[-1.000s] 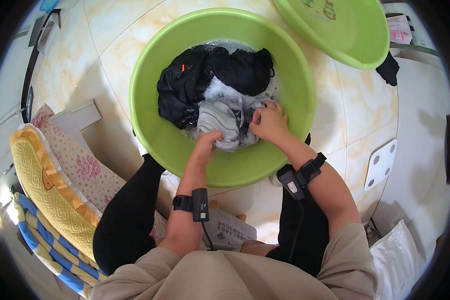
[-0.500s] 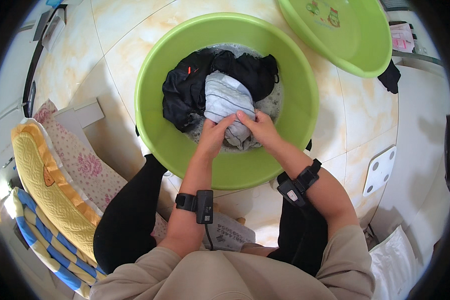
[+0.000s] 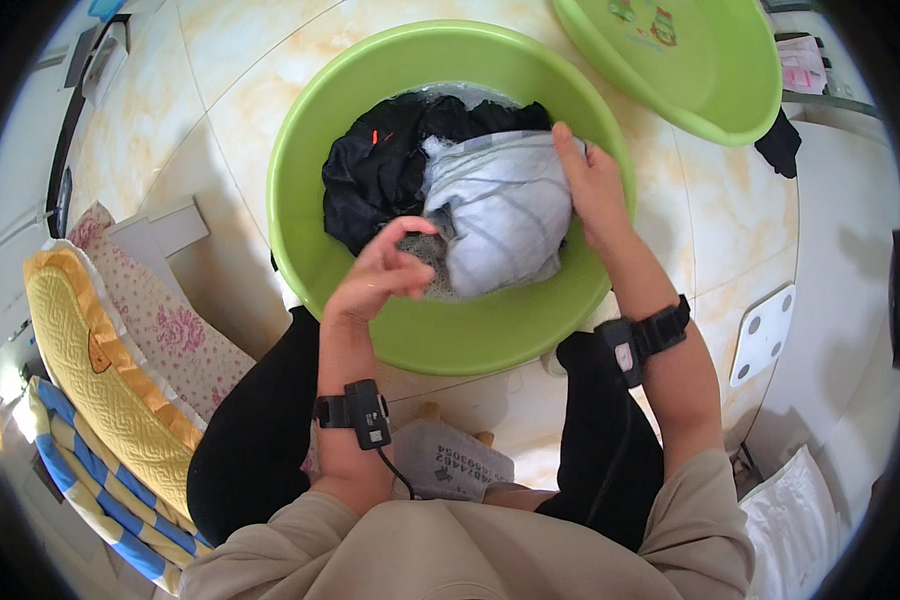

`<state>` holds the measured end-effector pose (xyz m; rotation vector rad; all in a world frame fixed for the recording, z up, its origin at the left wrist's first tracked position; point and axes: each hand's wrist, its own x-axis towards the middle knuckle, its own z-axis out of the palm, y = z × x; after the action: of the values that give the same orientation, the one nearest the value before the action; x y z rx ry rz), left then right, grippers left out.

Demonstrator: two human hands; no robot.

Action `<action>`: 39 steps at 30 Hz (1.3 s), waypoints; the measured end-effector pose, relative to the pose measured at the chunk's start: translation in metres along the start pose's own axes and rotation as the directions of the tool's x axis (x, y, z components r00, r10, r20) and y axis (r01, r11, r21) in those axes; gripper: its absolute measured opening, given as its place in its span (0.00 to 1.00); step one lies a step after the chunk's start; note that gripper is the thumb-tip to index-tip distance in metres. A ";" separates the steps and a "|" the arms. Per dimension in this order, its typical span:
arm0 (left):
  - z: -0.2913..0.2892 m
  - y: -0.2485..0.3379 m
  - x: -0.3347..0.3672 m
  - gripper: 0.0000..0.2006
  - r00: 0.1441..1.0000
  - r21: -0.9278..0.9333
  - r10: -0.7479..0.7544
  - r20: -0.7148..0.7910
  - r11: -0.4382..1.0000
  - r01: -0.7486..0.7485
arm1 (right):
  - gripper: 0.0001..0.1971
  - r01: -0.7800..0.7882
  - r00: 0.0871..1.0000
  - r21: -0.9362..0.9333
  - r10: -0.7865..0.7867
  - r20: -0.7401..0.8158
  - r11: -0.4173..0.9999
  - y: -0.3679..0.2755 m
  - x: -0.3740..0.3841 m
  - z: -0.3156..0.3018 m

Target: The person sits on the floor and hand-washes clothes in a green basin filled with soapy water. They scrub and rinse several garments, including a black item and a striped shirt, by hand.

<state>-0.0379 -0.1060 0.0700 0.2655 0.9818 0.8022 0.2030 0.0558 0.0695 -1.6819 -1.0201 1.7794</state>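
I note first the cream tiled floor (image 3: 220, 120), which fills the field of view. On it, centred ahead of the person's knees, sits the large green basin (image 3: 310, 190). A second green basin (image 3: 710, 90) stands tilted at upper right, close to the first; I cannot tell whether the rims touch. At the left edge lies a stack of quilted cushions (image 3: 100, 370): yellow, floral pink and blue-striped. A white bathroom scale (image 3: 765, 335) lies on the floor at right, well apart from the basin.

Inside the large basin a dark garment (image 3: 380, 170) is heaped along the far and left side. Against it, toward the right and centre, lies the pale grey striped garment (image 3: 500, 215), bunched into a rounded mass; foam shows at its near edge.

The right hand (image 3: 595, 190) lies on the right flank of the grey garment, fingers extended and pressed flat along the cloth, thumb side toward the basin wall. I read this as a flat hold against the cloth, not a closed fist.

The left hand (image 3: 385, 272) is at the near left of the grey garment, fingers curled loosely inward with the tips drawn together. I cannot tell whether they pinch any cloth.

Each forearm carries a black wrist strap: left wrist device (image 3: 358, 410), right wrist device (image 3: 642, 340).
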 end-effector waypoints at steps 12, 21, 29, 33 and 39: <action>0.019 -0.092 0.059 0.35 0.762 -0.400 -0.344 -0.548 0.908 0.123 | 0.49 0.279 0.960 -0.727 -0.206 0.191 0.628 0.094 -0.011 0.021; 0.000 -0.091 0.061 0.24 0.840 0.200 0.255 -0.479 0.964 -0.178 | 0.36 0.178 0.765 -0.222 0.008 0.644 0.959 0.078 -0.079 0.046; 0.030 -0.068 0.054 0.28 0.951 -0.529 0.060 -0.303 0.820 -0.220 | 0.29 0.244 0.895 -0.117 -0.177 0.408 0.963 0.055 -0.046 0.042; 0.044 -0.058 0.042 0.33 0.969 -0.759 0.194 -0.151 0.606 -0.240 | 0.21 0.381 0.914 -0.602 -0.386 0.128 0.702 0.054 -0.037 0.033; 0.028 -0.033 0.020 0.32 0.971 -0.404 0.138 -0.196 0.891 -0.208 | 0.19 0.161 0.975 -0.685 -0.221 0.001 0.710 0.047 -0.027 0.011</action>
<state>0.0074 -0.1106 0.0546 -0.0927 0.9170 1.1938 0.2019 0.0041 0.0493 -1.9283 -1.9043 1.2398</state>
